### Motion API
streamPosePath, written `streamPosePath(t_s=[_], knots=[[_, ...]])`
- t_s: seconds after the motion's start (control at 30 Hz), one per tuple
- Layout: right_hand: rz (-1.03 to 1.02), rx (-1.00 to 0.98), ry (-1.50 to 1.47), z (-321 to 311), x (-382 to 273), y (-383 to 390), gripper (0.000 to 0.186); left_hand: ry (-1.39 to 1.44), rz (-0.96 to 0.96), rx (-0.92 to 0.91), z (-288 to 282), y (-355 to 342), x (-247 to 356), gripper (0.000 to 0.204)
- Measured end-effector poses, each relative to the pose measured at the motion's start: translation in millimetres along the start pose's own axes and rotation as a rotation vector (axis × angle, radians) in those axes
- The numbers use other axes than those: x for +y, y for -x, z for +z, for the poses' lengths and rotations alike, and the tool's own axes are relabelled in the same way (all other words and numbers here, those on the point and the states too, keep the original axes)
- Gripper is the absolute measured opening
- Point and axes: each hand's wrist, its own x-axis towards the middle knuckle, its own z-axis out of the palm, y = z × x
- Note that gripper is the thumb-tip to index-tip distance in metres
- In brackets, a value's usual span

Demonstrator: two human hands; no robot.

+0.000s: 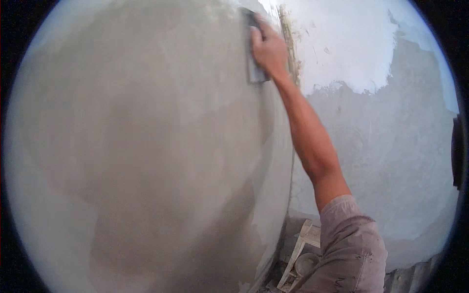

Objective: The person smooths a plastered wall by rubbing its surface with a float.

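Observation:
My right hand (271, 49) is raised high toward the wall corner, its fingers wrapped round the handle of a flat plastering trowel (255, 72). The trowel's narrow grey blade stands upright and lies against the plastered wall (146, 122), close to the corner. Fingers and blade are slightly blurred, and the hand hides most of the handle. Smooth grey-brown plaster covers the wall in front of me, darker and damp-looking in its lower middle. My left hand is out of view.
A second wall (371, 146) meets the first at right, grey below with a white patch (347, 44) above. Rough plaster edges the upper corner. Down by my sleeve stand a wooden frame (297, 254) and a round container (306, 263). Corrugated sheeting (410, 279) shows at lower right.

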Motion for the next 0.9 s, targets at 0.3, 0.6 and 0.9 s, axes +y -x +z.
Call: streamPosePath(t_s=[0.3, 0.6, 0.9], knots=[[-0.435, 0.075, -0.084, -24, -115, 55, 0.04, 0.064, 0.019, -0.02, 1, -2, -3, 0.075], [-0.085, 0.041, -0.028, -19, -101, 57, 0.049, 0.113, 0.243, 0.187, 13, -8, -12, 0.065], [0.356, -0.158, 0.213, -48, -16, 50, 0.046, 0.111, 0.222, 0.176, 8, -8, -16, 0.067]])
